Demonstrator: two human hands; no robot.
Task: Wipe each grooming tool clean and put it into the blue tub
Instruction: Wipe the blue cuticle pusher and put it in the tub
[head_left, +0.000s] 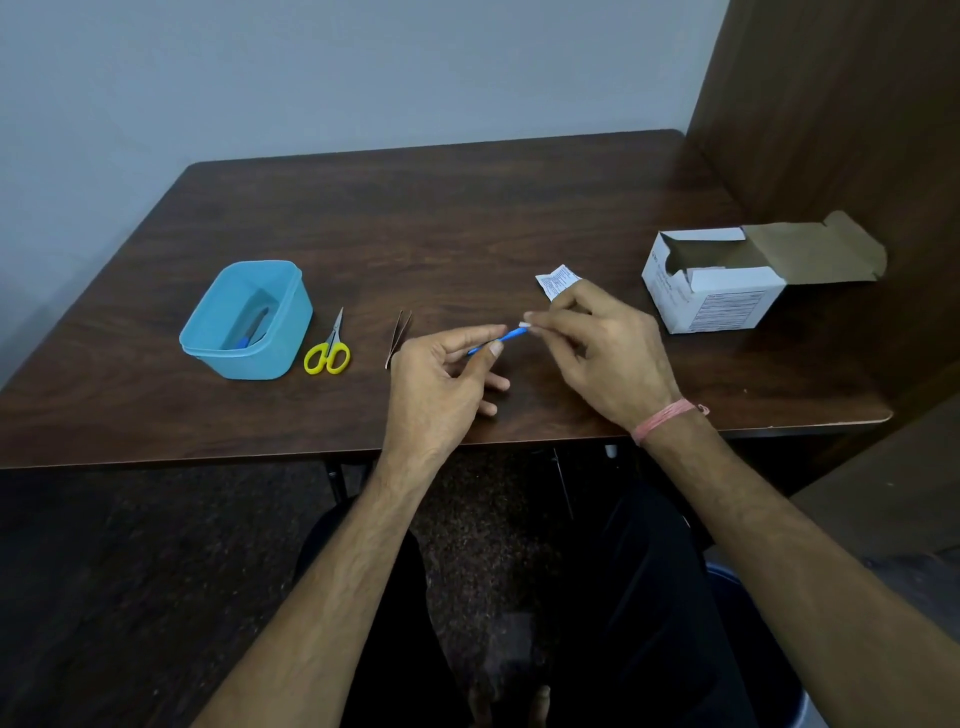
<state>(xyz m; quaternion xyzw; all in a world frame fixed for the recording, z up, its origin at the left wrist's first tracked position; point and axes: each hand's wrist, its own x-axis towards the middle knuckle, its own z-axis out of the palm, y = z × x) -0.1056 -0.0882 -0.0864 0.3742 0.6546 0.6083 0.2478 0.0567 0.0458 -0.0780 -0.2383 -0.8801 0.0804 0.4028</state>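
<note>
- Dark wood table (467, 218) set against a pale wall, with a person's two bare hands at work over its near edge.
- Left hand (441, 384) is seen pinching a slim blue tool (496, 342) between thumb and forefinger; right hand (602, 353) is closed on a small white wipe (523, 326) pressed round the tool's far tip.
- Wiping is judged to be the step in hand: the tool is best kept steady at its near end while the wipe is drawn along the whole shaft and turned, so no side is missed.
- Tool is shown as thin, straight and bright blue, mostly hidden by fingers; its type cannot be told.
- Blue tub (244, 353) stands well left of the tool, something blue already inside; yellow scissors (328, 349) lie just right of the tub, a dark flat file (399, 335) between scissors and tool.
- Torn sachet (556, 278) and an open box (711, 291) lie right of the tool.
</note>
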